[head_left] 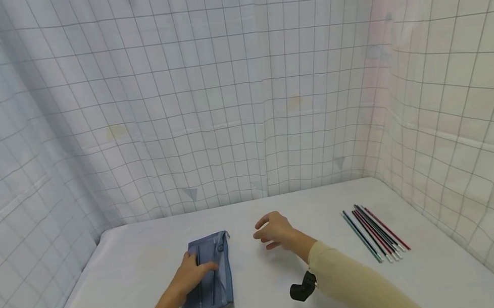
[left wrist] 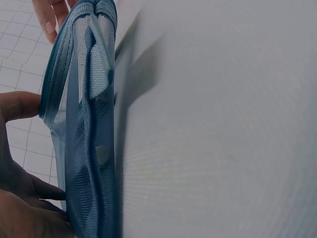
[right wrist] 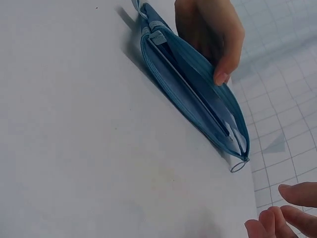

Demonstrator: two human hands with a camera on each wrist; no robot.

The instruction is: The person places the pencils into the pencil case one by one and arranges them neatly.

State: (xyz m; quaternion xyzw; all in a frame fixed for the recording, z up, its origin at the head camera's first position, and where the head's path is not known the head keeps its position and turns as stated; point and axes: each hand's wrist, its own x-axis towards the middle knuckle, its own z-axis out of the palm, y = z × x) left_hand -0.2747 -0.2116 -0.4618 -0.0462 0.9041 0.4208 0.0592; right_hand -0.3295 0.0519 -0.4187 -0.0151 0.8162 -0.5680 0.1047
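Note:
A blue zippered pencil case lies on the left part of the table, with mesh along its side. My left hand grips it, the thumb at the zipper edge and the other fingers round the far side. From the right wrist view, the case has its zipper undone and its mouth spread, with a thin dark pencil lengthwise inside. My right hand hovers over the table between the case and the loose pencils, fingers loosely bent and holding nothing. Its fingertips show near the zipper-pull end.
Several slim pencils in green, red and black, with pale ends, lie side by side on the right of the white table. White grid-patterned curtains enclose the table at the back and sides. A black wrist camera sits on the right sleeve.

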